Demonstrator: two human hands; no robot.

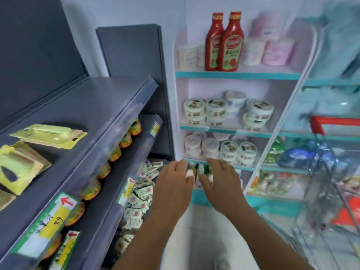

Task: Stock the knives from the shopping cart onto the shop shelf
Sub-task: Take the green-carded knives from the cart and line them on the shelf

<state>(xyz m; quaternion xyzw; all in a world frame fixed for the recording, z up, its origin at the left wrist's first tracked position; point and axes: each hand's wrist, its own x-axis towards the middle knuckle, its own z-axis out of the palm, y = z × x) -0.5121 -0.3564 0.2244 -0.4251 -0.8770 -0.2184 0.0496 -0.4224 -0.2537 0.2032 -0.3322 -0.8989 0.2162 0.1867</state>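
Observation:
Yellow-green blister packs of knives lie on the top board of the grey shelf [93, 106] at the left: one pack [47, 135] further back, another [18, 168] nearer the left edge. The shopping cart [331, 124], wire with a red handle, stands at the right; its contents are blurred. My left hand [172, 182] and my right hand [221, 179] reach forward side by side in mid-air between shelf and cart, backs up, fingers relaxed. Neither holds anything. White wraps show on some fingertips.
A white and teal rack [237, 76] ahead carries two ketchup bottles [224, 41], tubs [216, 110] and tissue rolls. Under the knife shelf are jars [115, 152] and a heap of small sachets [142, 193]. Pale floor [204, 230] lies between the shelves.

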